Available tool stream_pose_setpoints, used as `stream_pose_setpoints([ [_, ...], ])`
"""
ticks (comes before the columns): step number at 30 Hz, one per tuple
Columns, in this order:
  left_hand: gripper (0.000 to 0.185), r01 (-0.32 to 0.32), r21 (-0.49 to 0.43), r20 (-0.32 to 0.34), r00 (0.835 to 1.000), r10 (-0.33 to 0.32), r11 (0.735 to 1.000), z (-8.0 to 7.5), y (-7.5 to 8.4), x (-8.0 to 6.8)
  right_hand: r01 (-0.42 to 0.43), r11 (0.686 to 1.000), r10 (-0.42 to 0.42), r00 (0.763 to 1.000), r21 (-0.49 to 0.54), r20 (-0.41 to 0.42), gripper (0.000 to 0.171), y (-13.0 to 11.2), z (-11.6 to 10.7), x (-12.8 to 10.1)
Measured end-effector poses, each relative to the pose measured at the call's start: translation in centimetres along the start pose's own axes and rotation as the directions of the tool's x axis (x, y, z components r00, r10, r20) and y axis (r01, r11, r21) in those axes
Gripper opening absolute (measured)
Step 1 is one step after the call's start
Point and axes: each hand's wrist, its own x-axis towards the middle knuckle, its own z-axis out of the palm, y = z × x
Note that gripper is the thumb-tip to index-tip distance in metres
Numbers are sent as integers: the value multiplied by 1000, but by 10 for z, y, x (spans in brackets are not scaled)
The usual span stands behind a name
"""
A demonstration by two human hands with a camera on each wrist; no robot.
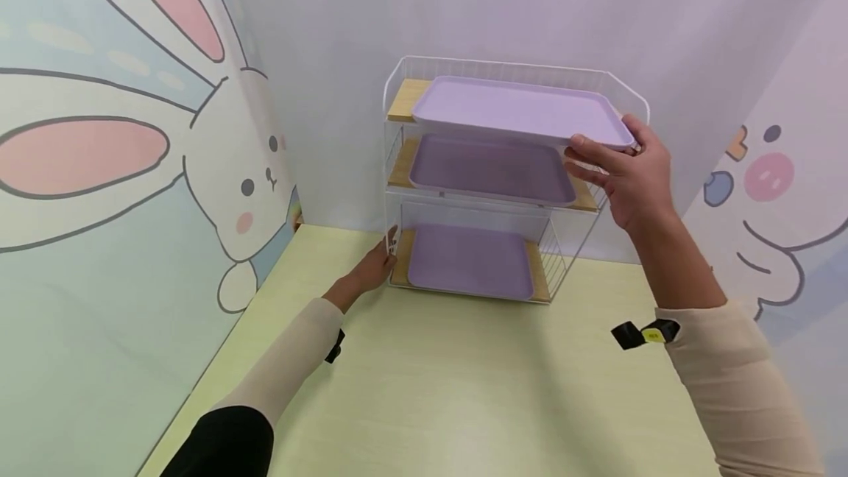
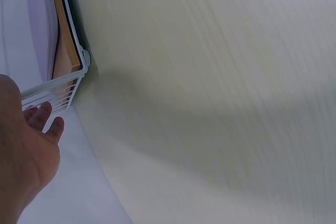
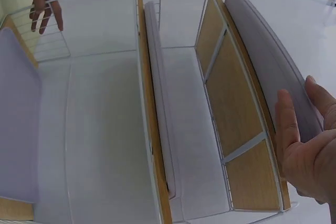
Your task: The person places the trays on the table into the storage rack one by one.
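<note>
A white wire rack (image 1: 414, 201) with three wooden shelves stands on the table. On its top shelf lies a light purple tray (image 1: 523, 105); my right hand (image 1: 636, 175) holds its front right corner between thumb and fingers. In the right wrist view that tray (image 3: 265, 51) sits at the outer face of the top board. A second tray (image 1: 493, 170) rests on the middle shelf, a third tray (image 1: 470, 260) on the bottom one. At the rack's lower left side, my left hand (image 1: 374, 263) touches the wires with fairly straight fingers, as the right wrist view also shows.
The pale wood-look table (image 1: 430, 381) extends in front of the rack. Behind it hangs a plain pale backdrop (image 1: 318, 94). Cartoon-printed panels flank it, with a rabbit (image 1: 245, 160) at left and a pig-nosed figure (image 1: 768, 175) at right.
</note>
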Motion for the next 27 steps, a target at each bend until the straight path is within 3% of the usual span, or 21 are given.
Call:
stream_pose_setpoints([
  [5,78,5,-6,-8,1000,-5,1000,1,-3,1,74,991,-76,997,-112,-10,76,6,0,9],
  [10,79,-2,-13,-1,1000,2,1000,1,-6,3,73,983,-82,996,-166,-45,85,10,-3,21],
  [16,79,37,-51,26,999,-35,998,1,-13,5,70,969,-85,995,-237,-54,90,12,-6,30],
  [23,78,10,-24,13,1000,-9,1000,-1,-5,3,81,967,-92,995,-240,-36,79,15,-7,32],
  [27,79,-10,-12,7,1000,11,1000,1,-10,5,67,967,-83,995,-245,-55,91,16,-8,29],
])
